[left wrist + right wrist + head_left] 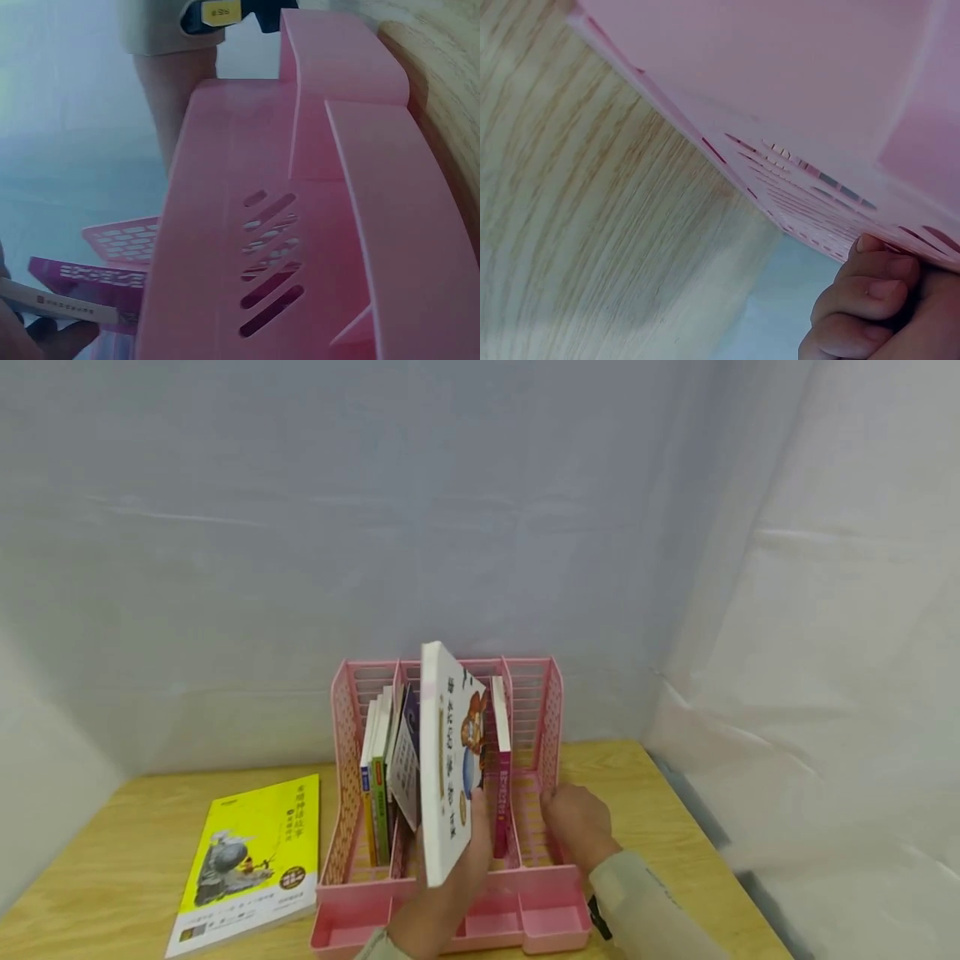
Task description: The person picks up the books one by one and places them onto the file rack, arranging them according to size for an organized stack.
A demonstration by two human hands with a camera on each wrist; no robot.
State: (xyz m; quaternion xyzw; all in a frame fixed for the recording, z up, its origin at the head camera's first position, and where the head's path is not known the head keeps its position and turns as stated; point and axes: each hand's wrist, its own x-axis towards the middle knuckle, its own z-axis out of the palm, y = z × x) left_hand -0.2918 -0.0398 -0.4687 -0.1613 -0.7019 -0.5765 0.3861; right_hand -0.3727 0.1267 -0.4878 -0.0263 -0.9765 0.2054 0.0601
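Note:
In the head view my left hand (452, 887) holds a white book (454, 760) with a cartoon cover, tilted upright above the middle section of a pink desktop book rack (450, 887). The left wrist view shows its spine (64, 301) pinched between thumb and fingers. A magenta-spined book (502, 777) stands in the rack just right of it. Several thin books (381, 777) lean in the left part, one with a purple cover (408, 731). My right hand (579, 822) grips the rack's right side wall, its fingers (866, 298) curled against the outside.
A yellow book (251, 852) lies flat on the wooden table (105, 852), left of the rack. Shallow pink trays (555, 922) run along the rack's front. Pale sheeting (420, 510) hangs behind the table and along its right.

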